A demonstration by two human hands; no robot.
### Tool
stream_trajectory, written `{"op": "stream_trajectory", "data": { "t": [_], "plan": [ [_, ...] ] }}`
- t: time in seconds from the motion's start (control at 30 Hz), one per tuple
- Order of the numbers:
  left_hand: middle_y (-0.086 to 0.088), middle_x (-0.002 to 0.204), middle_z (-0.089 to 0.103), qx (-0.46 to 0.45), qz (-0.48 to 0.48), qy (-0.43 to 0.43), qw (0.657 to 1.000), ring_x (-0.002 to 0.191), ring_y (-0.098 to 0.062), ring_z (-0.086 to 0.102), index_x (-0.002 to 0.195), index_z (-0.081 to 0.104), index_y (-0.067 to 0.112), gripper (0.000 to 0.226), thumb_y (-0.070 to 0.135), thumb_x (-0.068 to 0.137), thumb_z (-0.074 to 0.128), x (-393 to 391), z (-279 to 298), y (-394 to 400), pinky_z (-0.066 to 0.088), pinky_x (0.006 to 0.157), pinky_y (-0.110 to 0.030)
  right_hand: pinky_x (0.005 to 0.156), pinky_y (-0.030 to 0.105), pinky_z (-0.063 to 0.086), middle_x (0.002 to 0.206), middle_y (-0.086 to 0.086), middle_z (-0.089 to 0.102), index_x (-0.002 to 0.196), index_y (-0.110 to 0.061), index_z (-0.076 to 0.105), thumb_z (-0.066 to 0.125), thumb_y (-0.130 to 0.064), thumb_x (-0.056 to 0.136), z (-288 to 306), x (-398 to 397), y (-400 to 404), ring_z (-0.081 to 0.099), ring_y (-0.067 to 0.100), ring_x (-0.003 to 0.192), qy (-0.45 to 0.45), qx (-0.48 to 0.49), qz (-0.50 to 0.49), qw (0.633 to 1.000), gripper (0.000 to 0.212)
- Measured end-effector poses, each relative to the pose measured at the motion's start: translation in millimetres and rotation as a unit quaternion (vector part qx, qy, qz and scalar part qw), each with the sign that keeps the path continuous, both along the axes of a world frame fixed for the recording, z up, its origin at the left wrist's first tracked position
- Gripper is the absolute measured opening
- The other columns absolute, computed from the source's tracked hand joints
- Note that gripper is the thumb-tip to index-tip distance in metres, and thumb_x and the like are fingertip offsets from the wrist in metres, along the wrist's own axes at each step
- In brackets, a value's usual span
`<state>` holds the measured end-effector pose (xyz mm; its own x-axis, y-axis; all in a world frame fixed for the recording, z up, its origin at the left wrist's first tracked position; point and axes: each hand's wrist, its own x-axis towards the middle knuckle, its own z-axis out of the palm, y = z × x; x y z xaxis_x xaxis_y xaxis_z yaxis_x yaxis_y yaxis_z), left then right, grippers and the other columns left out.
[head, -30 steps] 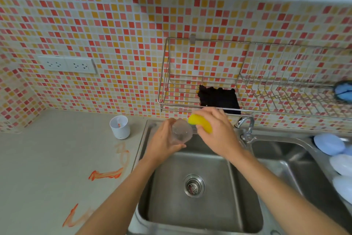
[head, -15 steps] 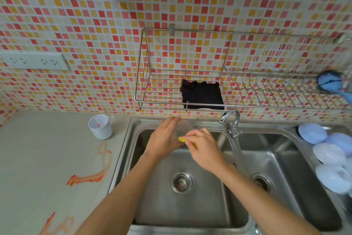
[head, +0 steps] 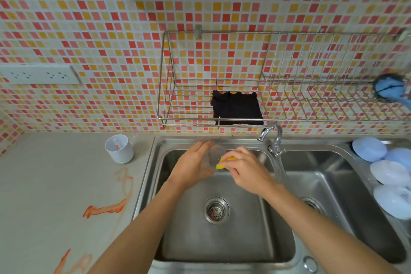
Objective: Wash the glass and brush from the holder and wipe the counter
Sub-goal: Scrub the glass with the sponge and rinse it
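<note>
Over the left sink basin [head: 222, 240] my left hand [head: 191, 166] grips a clear glass [head: 214, 156], its mouth turned to the right. My right hand [head: 246, 168] is closed on a yellow sponge [head: 222, 163] pressed against the glass's rim. A white holder cup [head: 119, 148] stands on the grey counter [head: 55, 184] left of the sink. Orange smears [head: 106, 208] streak the counter. A blue brush [head: 389, 89] hangs at the right end of the wire wall rack [head: 289, 104].
A black cloth [head: 236, 108] lies in the rack above the chrome tap [head: 274, 140]. Several pale blue bowls [head: 387, 171] sit upside down at the right of the second basin [head: 347, 196]. A wall socket [head: 37, 74] is at the left.
The sponge has gone from above the glass down to its mouth, mostly hidden under my right fingers. Both hands sit lower over the basin, and the view has shifted right and closer.
</note>
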<state>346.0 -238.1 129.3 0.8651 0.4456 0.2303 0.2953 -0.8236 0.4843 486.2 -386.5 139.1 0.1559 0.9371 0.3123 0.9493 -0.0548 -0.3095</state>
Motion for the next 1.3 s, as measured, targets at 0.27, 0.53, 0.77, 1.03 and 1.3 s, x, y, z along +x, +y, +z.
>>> {"op": "stream_trajectory", "data": {
  "t": [0.27,0.53,0.77,1.03,1.3],
  "plan": [
    [0.005,0.134,0.051,-0.071,-0.022,0.01,0.997,0.12,-0.012,0.051,0.138,0.042,0.022,0.082,0.029,0.066,0.08,-5.7,6.5,7.4,0.041,0.095,-0.02,0.086,0.037,0.053,0.111,-0.004,0.064,0.109,-0.024,0.069,0.068,-0.028,0.085,0.4,2.2,-0.2,0.056,0.023,0.1,-0.101,0.0,0.068,0.993,0.024],
    [0.003,0.146,0.038,-0.128,0.016,-0.044,0.991,0.133,-0.01,0.037,0.147,0.023,0.018,0.099,0.031,0.069,0.083,-8.5,5.8,1.6,0.027,0.106,-0.019,0.083,0.032,0.049,0.103,-0.007,0.066,0.1,-0.017,0.067,0.053,-0.027,0.094,10.5,-7.1,11.0,0.053,0.02,0.094,-0.121,0.102,0.023,0.987,0.018],
    [-0.001,0.129,0.036,-0.073,0.09,-0.104,0.988,0.108,-0.004,0.038,0.136,0.034,0.012,0.093,0.039,0.064,0.087,-7.9,2.4,-0.2,0.039,0.088,-0.015,0.09,0.023,0.041,0.106,-0.003,0.068,0.108,-0.013,0.07,0.06,-0.02,0.094,11.5,-20.8,24.0,0.051,0.017,0.098,0.025,0.091,-0.02,0.995,0.018],
    [0.003,0.128,0.05,-0.021,0.063,-0.06,0.996,0.117,-0.013,0.046,0.133,0.04,0.017,0.089,0.047,0.062,0.085,-12.6,2.9,17.9,0.037,0.097,-0.024,0.096,0.02,0.039,0.113,-0.009,0.067,0.114,-0.017,0.071,0.054,-0.011,0.092,15.5,-26.4,20.7,0.049,0.012,0.103,0.1,0.034,0.049,0.993,0.029],
    [0.008,0.132,0.046,0.043,0.014,0.003,0.999,0.116,-0.014,0.039,0.133,0.039,0.022,0.078,0.031,0.068,0.081,0.0,13.3,9.9,0.048,0.086,-0.029,0.088,0.038,0.049,0.105,-0.003,0.071,0.105,-0.014,0.075,0.064,-0.003,0.082,8.3,-9.3,26.8,0.053,0.023,0.096,-0.049,0.004,0.01,0.999,0.027]
  ]
}}
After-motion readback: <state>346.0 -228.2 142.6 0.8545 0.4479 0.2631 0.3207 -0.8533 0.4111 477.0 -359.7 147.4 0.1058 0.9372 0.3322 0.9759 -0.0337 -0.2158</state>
